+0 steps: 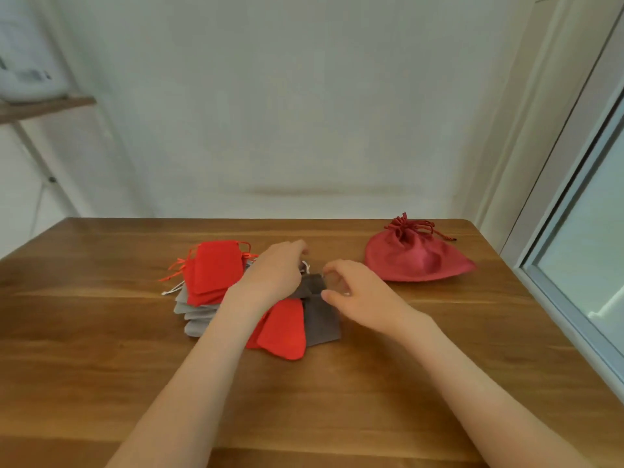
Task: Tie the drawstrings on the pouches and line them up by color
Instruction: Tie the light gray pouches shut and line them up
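On our left, red pouches point(216, 270) lie stacked over light grey pouches point(196, 315) on the counter point(101, 349). Our left hand point(273, 275) curls over the neck of a dark grey pouch point(319, 319), fingers closed, seemingly on its white drawstring point(305, 265), though the grip itself is hidden. That pouch runs lengthwise toward us, neck away, with a red pouch point(285, 329) overlapping its left side. Our right hand point(358, 292) hovers just right of the neck, thumb and forefinger narrowly parted, holding nothing we can make out. Both hands meet at the neck, the left nearer the cord. Far right sits a tied dark red pouch point(415, 258).
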Demonstrator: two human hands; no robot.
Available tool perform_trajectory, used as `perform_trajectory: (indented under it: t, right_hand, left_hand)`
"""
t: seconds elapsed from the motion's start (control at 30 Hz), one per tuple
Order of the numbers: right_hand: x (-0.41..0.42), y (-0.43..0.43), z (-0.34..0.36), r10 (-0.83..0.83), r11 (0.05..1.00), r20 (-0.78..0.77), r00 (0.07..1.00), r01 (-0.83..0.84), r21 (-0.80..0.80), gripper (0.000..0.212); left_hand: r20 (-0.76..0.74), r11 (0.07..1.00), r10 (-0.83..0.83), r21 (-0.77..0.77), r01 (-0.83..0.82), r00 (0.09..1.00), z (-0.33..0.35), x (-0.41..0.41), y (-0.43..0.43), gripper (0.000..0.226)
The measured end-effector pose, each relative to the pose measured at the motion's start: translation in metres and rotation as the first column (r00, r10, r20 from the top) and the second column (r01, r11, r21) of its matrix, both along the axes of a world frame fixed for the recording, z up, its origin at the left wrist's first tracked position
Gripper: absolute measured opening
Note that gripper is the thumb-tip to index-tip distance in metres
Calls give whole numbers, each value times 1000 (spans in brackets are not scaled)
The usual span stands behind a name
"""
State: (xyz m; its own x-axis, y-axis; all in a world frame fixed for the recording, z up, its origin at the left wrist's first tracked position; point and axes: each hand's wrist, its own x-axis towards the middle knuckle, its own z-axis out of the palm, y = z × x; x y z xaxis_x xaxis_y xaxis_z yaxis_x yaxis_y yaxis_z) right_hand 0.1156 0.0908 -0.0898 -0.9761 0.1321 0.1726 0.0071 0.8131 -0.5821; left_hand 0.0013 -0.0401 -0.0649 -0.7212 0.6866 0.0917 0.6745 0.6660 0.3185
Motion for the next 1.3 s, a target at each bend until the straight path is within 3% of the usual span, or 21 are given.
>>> perform_trajectory:
  t: [0.13,0.2,0.3,0.43,0.6,0.73,0.83,0.9,0.93,1.0,1.13,1.23,1.3]
  right_hand:
    - [-2,-32,3,70,997,7,998,-70,28,14]
    - [-6,-42,3,45,996,108,993,-53,68,21]
    - [-13,-53,-3,-35,979,258,966,-18,201,48]
    - [-16,-61,-10,-62,986,304,951,11,166,83]
    - [-23,-67,-11,-93,994,263,960,75,77,79]
    - [-30,-74,-9,-144,985,250,958,114,129,74]
    - [-31,-76,-9,-199,973,171,965,174,149,58]
    - [-32,-78,-7,-216,949,-18,976,214,234,39]
    - [-35,-79,-5,-188,951,-110,976,209,227,32]
    - [-43,-82,-1,-91,980,-177,980,120,160,27]
    - [-58,-95,11,73,996,-21,997,-74,-54,37]
    - [-71,-105,11,113,987,104,988,-99,-125,43]
    - [-79,-109,8,120,982,143,982,-97,-159,41]
  left_hand:
    - [72,988,89,119,-98,993,0,4,-41,26]
    - [119,980,120,143,-137,986,-2,5,-53,24]
    - [190,980,121,136,-148,974,-6,7,-66,19]
    - [229,984,111,108,-139,967,-8,12,-74,21]
    - [200,982,128,114,-153,971,-11,14,-82,27]
    - [255,983,99,123,-134,962,-15,17,-80,31]
    - [50,957,196,210,-202,979,-16,13,-80,29]
    - [-181,937,326,189,-292,928,-18,7,-85,31]
    - [-239,928,371,126,-350,897,-19,3,-89,33]
    - [-171,912,406,8,-411,898,-21,-3,-99,41]
    - [103,928,360,58,-367,927,-24,-9,-107,74]
    - [130,928,360,50,-369,924,-29,-10,-108,89]
    - [112,918,378,82,-388,919,-31,-12,-109,80]
